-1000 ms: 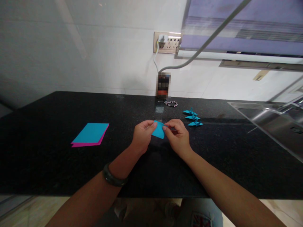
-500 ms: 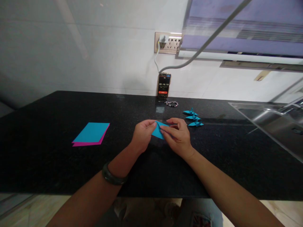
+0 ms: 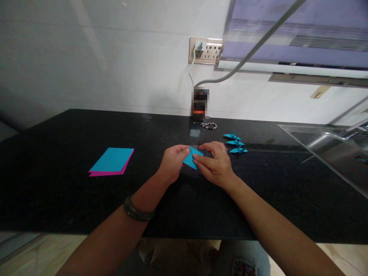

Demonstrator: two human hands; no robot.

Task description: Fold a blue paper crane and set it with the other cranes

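Observation:
A small folded piece of blue origami paper [image 3: 190, 161] is between my two hands, just above the dark countertop. My left hand [image 3: 173, 161] grips its left side, thumb on top and fingers underneath. From the right, my right hand [image 3: 216, 163] pinches a flap of it near the middle, with the index finger and thumb on the paper. A crease or flap edge runs across the paper's upper face. Three folded blue paper cranes [image 3: 235, 142] stand in a row behind my right hand. The undersides of the paper and several fingertips are hidden.
Blue and pink paper sheets [image 3: 112, 160] lie stacked on the black countertop [image 3: 57, 199] at left. A beaded bracelet [image 3: 209, 126] lies near a phone [image 3: 199, 102], pixelated, leaning on the wall. Above is a socket [image 3: 205, 51] with a cable. A metal sink [image 3: 339, 153] is at right.
My right hand has shifted slightly, its fingers pressing the flap lower on the blue paper. My left hand keeps its hold. The view has moved very slightly.

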